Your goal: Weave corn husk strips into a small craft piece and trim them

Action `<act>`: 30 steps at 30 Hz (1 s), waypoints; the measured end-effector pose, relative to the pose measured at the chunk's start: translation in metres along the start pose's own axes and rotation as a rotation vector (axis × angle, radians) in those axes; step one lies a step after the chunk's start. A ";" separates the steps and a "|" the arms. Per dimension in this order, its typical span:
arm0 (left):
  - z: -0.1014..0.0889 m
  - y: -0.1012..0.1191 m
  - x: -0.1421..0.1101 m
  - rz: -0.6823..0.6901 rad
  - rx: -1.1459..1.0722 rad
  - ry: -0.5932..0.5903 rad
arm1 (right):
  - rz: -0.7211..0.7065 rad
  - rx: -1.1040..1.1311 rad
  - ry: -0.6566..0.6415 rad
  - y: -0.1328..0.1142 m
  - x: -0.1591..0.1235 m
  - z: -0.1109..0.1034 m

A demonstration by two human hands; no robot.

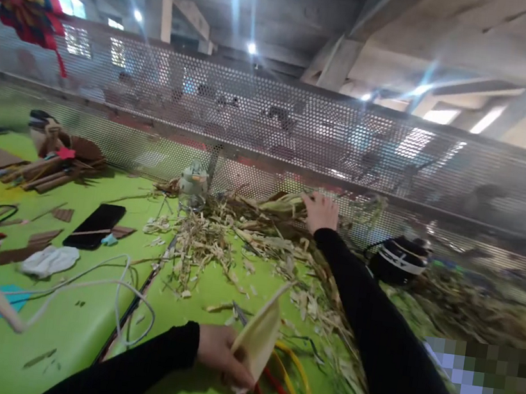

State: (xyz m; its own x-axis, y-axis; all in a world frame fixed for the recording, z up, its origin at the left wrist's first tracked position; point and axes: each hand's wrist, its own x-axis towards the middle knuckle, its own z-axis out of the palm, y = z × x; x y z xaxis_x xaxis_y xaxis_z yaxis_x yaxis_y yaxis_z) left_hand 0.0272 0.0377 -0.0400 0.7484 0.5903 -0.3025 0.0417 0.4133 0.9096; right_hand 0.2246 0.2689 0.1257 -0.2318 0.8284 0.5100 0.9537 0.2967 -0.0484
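My left hand (225, 357) is closed around the base of a pale yellow corn husk (260, 335), whose pointed end tilts up to the right. Just beside and partly under that husk lie scissors with red and yellow handles (293, 372). Farther back, my right hand (321, 213) reaches to the heap by the mesh panel, its fingers bent over the end of a greenish corn husk (286, 203). Fingertips there are only partly visible. Shredded husk bits (204, 238) cover the green table (217, 281) between the two hands.
A perforated metal panel (254, 118) runs along the back. Near it stand a clear jar (193, 188) and a black round container with a white band (400, 260). Leftward lie a black phone (95, 227), a crumpled tissue (50, 261), a white cable (123, 282) and cardboard scraps (25, 253).
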 end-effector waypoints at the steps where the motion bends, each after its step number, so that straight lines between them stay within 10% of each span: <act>1: 0.000 0.000 0.001 -0.015 0.015 0.004 | 0.028 0.010 -0.026 -0.003 0.000 0.015; 5: 0.004 0.003 -0.001 -0.041 -0.007 0.033 | 0.161 0.076 -0.137 -0.009 -0.003 0.046; 10: 0.006 0.029 -0.012 0.152 -0.104 0.208 | 0.130 0.254 -0.150 -0.018 -0.021 0.013; 17: 0.011 0.052 -0.026 0.319 -0.232 0.417 | -0.014 0.634 -0.456 -0.091 -0.173 -0.024; 20: 0.014 0.046 -0.024 0.330 -0.168 0.432 | 0.113 0.826 -0.339 -0.111 -0.218 -0.020; 25: 0.004 0.038 -0.023 0.443 0.031 0.665 | 0.292 1.027 -0.268 -0.104 -0.232 -0.008; 30: 0.001 0.039 -0.021 0.436 -0.149 0.626 | 0.285 1.151 -0.361 -0.097 -0.233 -0.005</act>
State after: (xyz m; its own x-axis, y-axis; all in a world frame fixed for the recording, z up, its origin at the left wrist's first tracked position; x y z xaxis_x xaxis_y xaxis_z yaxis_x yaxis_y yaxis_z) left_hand 0.0137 0.0405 0.0021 0.1621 0.9842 -0.0711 -0.2929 0.1168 0.9490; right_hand 0.1865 0.0450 0.0160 -0.2568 0.9612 0.1007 0.2979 0.1779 -0.9379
